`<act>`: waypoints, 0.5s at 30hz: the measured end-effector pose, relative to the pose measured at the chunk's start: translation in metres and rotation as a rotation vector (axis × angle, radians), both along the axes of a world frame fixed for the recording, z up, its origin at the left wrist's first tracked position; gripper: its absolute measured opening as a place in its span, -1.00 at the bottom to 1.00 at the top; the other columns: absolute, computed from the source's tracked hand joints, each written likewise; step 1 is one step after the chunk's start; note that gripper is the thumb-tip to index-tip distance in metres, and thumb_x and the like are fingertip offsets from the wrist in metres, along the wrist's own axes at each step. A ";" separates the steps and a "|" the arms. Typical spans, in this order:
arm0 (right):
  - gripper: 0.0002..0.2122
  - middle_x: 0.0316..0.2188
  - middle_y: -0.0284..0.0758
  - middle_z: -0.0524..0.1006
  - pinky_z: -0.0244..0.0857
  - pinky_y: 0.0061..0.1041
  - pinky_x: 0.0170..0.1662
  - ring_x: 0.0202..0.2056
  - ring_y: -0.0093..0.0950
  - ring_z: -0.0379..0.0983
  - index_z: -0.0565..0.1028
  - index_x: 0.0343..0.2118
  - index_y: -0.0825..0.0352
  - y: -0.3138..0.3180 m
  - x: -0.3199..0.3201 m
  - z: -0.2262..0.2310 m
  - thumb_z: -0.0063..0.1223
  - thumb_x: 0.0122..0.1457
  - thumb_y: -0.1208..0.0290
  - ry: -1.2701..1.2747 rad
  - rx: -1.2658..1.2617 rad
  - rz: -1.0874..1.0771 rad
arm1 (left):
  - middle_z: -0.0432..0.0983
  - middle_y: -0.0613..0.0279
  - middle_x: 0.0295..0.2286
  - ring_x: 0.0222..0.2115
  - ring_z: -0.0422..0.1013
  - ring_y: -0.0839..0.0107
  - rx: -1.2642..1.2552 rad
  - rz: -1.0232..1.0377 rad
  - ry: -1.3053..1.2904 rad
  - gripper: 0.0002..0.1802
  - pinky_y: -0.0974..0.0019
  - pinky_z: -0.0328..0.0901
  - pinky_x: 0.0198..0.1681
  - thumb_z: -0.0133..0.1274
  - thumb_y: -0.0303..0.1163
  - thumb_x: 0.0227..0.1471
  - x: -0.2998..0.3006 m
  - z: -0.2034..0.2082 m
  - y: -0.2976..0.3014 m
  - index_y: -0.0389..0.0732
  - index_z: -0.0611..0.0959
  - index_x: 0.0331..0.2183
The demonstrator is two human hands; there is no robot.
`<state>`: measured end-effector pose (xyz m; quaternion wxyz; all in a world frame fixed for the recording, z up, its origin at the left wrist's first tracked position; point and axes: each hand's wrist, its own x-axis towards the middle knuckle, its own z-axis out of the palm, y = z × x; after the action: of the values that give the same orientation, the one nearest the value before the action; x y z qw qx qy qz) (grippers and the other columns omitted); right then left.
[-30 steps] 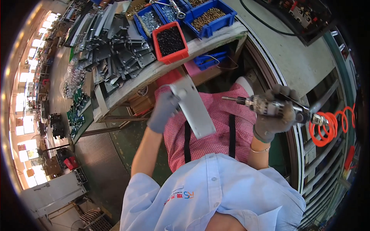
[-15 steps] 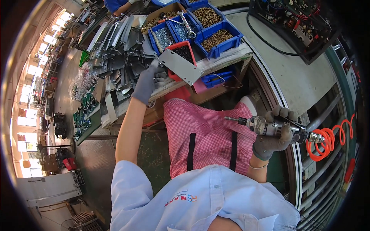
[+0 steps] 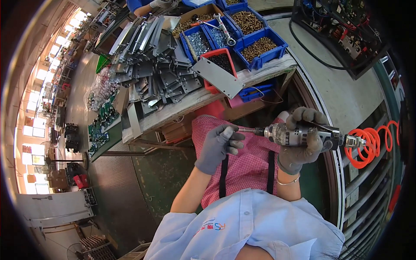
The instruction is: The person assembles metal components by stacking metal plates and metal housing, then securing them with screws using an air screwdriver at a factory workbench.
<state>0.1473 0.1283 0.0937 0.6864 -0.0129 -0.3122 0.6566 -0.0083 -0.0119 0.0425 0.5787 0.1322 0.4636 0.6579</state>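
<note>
1. The right hand [image 3: 299, 157], in a grey glove, grasps the driver [image 3: 281, 134], fingers wrapped over its top and thumb along its body.
2. The driver lies nearly level above the person's lap, just out from the worktop's near edge, its bit [image 3: 248, 129] pointing left.
3. The left hand [image 3: 215, 148], also gloved in grey, has its fingers bent at the end of the bit; I cannot tell whether they pinch it or only touch it.
4. An orange coiled hose [image 3: 366, 149] hangs at the back end of the driver, to the right.
5. Beyond the hands, at the near edge of the worktop [image 3: 281, 66], sits a red bin [image 3: 211, 87] of small black parts.
6. A flat metal plate [image 3: 218, 77] lies slantwise across the red bin, its lower end reaching over the near edge.
7. Toward the worktop's right corner stands a blue bin [image 3: 272, 57] of brass screws.
8. Behind the red bin, a wrench [image 3: 225, 30] rests on more blue bins.
9. A heap of metal pieces [image 3: 151, 65] covers the worktop's left part.
10. At the far edge shows a co-worker's gloved hand [image 3: 162, 4].
</note>
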 end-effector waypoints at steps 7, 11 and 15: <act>-0.65 -0.32 -0.20 0.36 0.32 -0.52 -0.42 -0.29 -0.36 0.30 0.39 -0.11 0.39 -0.010 0.007 -0.001 0.03 0.01 0.43 -0.051 -0.071 -0.050 | 0.52 0.15 -0.39 -0.44 0.48 0.52 0.067 0.074 -0.169 -0.69 0.58 0.37 -0.54 0.00 -0.27 0.14 0.018 0.000 0.010 -0.33 0.52 -0.19; -0.64 -0.33 -0.21 0.34 0.30 -0.52 -0.42 -0.31 -0.38 0.28 0.37 -0.10 0.40 -0.009 0.014 0.001 0.02 0.00 0.43 -0.013 -0.099 -0.047 | 0.51 0.19 -0.41 -0.48 0.46 0.55 0.056 0.029 -0.198 -0.66 0.58 0.37 -0.54 0.02 -0.26 0.13 0.020 0.005 0.011 -0.34 0.52 -0.17; -0.63 -0.33 -0.21 0.34 0.30 -0.53 -0.41 -0.32 -0.40 0.26 0.35 -0.09 0.41 -0.010 0.018 0.001 0.01 0.00 0.43 -0.001 -0.131 -0.029 | 0.51 0.20 -0.43 -0.51 0.46 0.56 0.061 -0.023 -0.192 -0.67 0.57 0.37 -0.54 0.02 -0.25 0.13 0.023 0.005 0.012 -0.33 0.53 -0.20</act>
<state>0.1649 0.1183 0.0950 0.6932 -0.0626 -0.2688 0.6658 0.0152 -0.0003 0.0476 0.6236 0.0915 0.3843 0.6745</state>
